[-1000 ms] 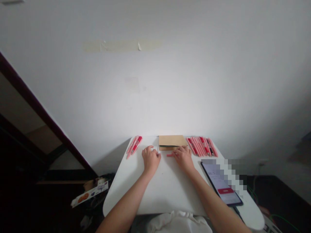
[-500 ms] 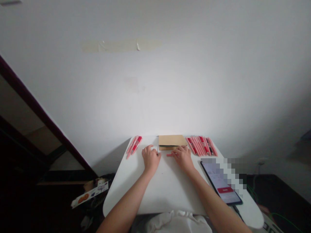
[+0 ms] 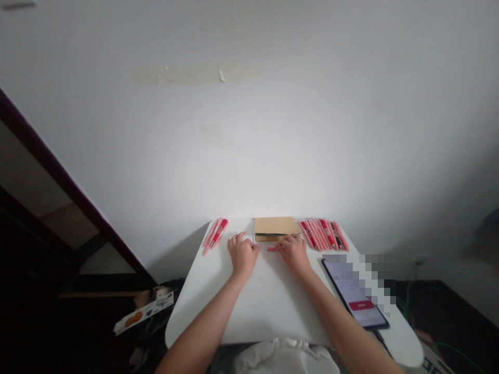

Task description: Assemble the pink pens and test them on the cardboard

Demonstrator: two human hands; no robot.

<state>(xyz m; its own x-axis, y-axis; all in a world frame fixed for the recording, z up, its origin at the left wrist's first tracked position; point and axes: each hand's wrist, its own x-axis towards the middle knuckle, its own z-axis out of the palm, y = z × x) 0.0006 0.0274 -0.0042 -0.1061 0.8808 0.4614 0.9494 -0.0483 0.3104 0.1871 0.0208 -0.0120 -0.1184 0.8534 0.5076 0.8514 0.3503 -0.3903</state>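
Note:
My right hand point(image 3: 293, 253) is closed around a pink pen point(image 3: 272, 249); one end pokes out to the left of the fingers and the rest is hidden. My left hand point(image 3: 242, 255) rests on the white table point(image 3: 268, 306), its thumb and forefinger drawn together near a thin pale sliver that is too small to name. Behind both hands sits a tan cardboard box or folder point(image 3: 275, 226) with a dark gap along its front. Several pink and red pens point(image 3: 323, 235) lie side by side right of it, and a smaller group of pens point(image 3: 215, 235) is at the left.
A smartphone point(image 3: 353, 296) with a lit screen lies at the table's right side, a cable point(image 3: 380, 340) running from its lower end. The white wall point(image 3: 249, 156) rises directly behind the table. Left of the table, a printed white strip point(image 3: 146, 312) sits among dark clutter.
My left thumb and forefinger have shifted very slightly to the right. My right hand keeps its hold on the pink pen, and the other pens and the cardboard lie as before.

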